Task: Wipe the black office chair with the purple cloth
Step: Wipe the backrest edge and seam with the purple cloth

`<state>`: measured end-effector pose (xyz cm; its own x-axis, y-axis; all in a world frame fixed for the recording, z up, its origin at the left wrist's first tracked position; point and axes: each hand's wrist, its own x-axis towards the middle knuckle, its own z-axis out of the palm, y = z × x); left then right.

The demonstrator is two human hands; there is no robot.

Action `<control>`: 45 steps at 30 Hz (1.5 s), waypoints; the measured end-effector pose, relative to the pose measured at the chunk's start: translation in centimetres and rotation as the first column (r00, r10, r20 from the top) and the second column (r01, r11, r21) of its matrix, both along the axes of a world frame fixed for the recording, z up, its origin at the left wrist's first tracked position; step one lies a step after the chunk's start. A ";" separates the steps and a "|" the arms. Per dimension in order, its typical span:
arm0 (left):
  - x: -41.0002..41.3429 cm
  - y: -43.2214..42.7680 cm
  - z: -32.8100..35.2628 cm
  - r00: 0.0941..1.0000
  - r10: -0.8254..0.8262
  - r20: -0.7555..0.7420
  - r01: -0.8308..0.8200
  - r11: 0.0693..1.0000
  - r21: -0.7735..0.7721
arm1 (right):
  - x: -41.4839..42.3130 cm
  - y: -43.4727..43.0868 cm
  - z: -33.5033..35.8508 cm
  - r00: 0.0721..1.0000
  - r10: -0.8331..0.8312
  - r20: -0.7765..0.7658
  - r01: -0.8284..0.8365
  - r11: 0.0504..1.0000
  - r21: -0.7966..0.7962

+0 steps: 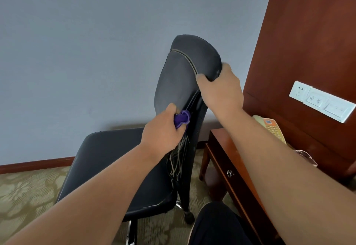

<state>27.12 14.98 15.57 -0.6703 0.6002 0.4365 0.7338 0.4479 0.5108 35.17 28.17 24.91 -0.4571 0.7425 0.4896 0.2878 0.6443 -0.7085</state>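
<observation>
The black office chair (179, 75) stands on the carpet (28, 196), just beside a wooden nightstand (227, 148). The left hand (161, 131) presses the bunched purple cloth (182, 118) to the backrest's lower edge, fingers (170, 109) curled round it. The right hand (221, 88) clasps the backrest's top corner.

Soft, even indoor light, no hard shadows; dull sheen on the chair back (179, 75) just left of the right hand (221, 90). Slight blur on that hand's fingertips (226, 66). Wide-angle stretch bends the wood panel (308, 32) right of it.
</observation>
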 end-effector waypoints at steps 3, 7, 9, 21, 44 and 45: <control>-0.1 -0.5 0.2 0.993 -0.041 0.110 0.037 0.999 0.039 | 0.3 0.2 -1.0 0.995 0.065 0.076 -0.058 0.994 -0.095; 0.1 -0.4 0.1 0.988 -0.045 0.150 0.029 0.994 0.103 | -0.2 0.4 -1.4 0.995 0.094 0.045 -0.088 0.988 -0.128; 0.2 -0.2 -0.3 0.993 -0.028 0.113 0.020 0.997 0.068 | -0.3 0.4 -1.7 0.997 0.073 0.026 -0.070 0.991 -0.117; -1.2 -2.5 -4.5 0.982 0.053 0.183 -0.020 0.983 -0.180 | -0.6 0.8 -2.0 0.998 0.059 -0.008 -0.059 0.989 -0.135; 0.4 -2.1 -7.2 0.986 0.119 0.117 -0.116 0.993 -0.030 | -0.5 0.1 -2.3 0.998 0.055 -0.029 -0.058 0.990 -0.127; 0.5 -1.8 -6.5 0.989 0.106 0.101 -0.108 0.994 0.009 | -0.5 0.1 -2.3 0.998 0.055 -0.028 -0.058 0.990 -0.127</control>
<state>27.62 13.16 9.12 -0.7711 0.5166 0.3721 0.6267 0.5129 0.5867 34.69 28.26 22.59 -0.4894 0.7730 0.4036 0.2354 0.5627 -0.7924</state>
